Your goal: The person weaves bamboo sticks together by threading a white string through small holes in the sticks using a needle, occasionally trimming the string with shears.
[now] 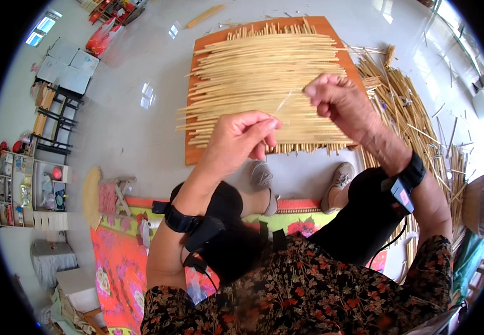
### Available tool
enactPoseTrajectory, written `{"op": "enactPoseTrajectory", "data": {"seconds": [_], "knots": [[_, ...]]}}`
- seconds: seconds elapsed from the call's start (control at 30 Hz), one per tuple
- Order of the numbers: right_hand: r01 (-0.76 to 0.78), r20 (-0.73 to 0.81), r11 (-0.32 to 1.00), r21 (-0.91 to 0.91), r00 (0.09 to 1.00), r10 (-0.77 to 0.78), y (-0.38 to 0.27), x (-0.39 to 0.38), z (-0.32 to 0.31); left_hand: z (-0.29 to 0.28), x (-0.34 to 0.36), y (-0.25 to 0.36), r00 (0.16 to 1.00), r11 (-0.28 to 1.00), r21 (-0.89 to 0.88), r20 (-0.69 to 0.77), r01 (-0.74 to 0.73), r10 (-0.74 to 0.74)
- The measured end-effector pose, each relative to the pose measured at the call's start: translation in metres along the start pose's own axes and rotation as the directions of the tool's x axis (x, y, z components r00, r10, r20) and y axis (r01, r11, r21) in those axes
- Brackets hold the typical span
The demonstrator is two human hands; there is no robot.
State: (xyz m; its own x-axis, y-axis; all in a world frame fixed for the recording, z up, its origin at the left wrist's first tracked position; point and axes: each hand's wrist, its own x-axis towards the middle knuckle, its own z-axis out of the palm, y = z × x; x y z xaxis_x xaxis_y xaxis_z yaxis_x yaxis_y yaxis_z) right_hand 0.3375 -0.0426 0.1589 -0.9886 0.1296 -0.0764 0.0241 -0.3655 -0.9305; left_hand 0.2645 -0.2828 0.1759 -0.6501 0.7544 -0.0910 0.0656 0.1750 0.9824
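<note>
- Pinching a thin, pale strand (pixel 286 100), the left hand (pixel 239 139) has its thumb and index fingertip pressed together at the strand's lower end.
- Gripping near the strand's upper end, the right hand (pixel 339 103) has its fingers curled in and fingertips closed together; slight blur hides how each finger sits.
- Between the 2 hands the strand runs at a slant, above the layer of straw-coloured stalks (pixel 270 70).
- These stalks lie side by side, mostly crosswise, on an orange-brown board (pixel 195 156) in front of the person; several tips overhang its left edge.
- More loose stalks (pixel 406 106) are heaped on the glossy floor (pixel 124 123) to the board's right.
- Near the board's lower edge are 2 shoes (pixel 339 181), and a bright flowered cloth (pixel 110 245) spreads at lower left.
- A folding stool (pixel 122 195) stands by the cloth's upper left part.
- At far right sits a woven basket (pixel 479 204); at far left, a shelf unit (pixel 15 184) filled with small items.
</note>
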Motion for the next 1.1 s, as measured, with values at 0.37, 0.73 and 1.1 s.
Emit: {"op": "enactPoseTrajectory", "data": {"seconds": [0.37,0.73,1.1], "knots": [[-0.065,0.140,0.978,-0.198,0.986,0.094,0.030,0.012,0.042,-0.069,-0.220,-0.032,0.827,0.981,-0.078,-0.530,0.176,-0.190],[-0.079,0.125,0.978,-0.195,0.987,0.104,0.057,0.022,0.053,-0.100,-0.436,-0.244,0.426,0.761,-0.465,-0.637,0.453,-0.642],[-0.200,0.016,0.671,-0.714,0.954,0.301,0.067,0.002,0.069,-0.069,-0.490,-0.360,0.482,0.290,0.387,-0.743,0.875,-0.464]]}}
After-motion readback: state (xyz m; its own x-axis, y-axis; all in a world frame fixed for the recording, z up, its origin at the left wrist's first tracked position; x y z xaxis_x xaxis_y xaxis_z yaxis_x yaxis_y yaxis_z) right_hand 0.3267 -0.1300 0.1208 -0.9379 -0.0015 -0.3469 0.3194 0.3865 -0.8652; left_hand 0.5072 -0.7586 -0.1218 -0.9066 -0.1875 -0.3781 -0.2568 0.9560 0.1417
